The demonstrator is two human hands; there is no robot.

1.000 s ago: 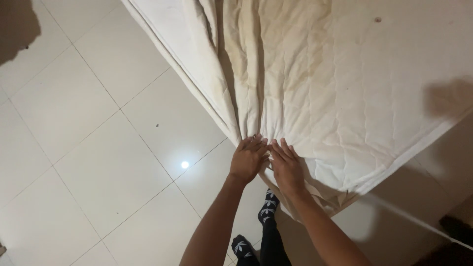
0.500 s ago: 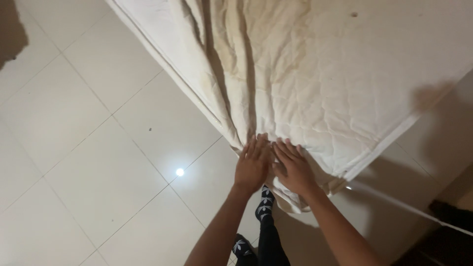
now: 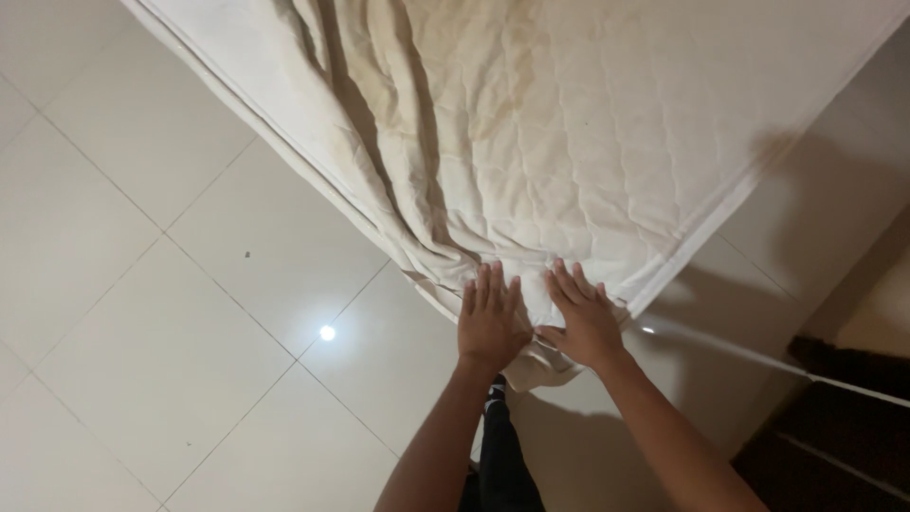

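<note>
A cream quilted mattress pad (image 3: 569, 133) covers a mattress that fills the upper part of the head view; its corner points down toward me. Deep folds run along the pad's left side. My left hand (image 3: 490, 320) lies flat on the pad at the corner, fingers stretched out and together. My right hand (image 3: 581, 318) rests flat beside it, fingers slightly spread, thumb touching the bunched fabric hanging off the corner. Neither hand grips anything.
Glossy white floor tiles (image 3: 190, 313) spread to the left, with a light reflection near the corner. My dark trousers and shoes (image 3: 498, 455) show below my arms. Dark furniture (image 3: 834, 417) stands at the lower right.
Both hands have stayed side by side on the pad's corner and flattened out against it. The view has shifted so the mattress corner sits lower and more central.
</note>
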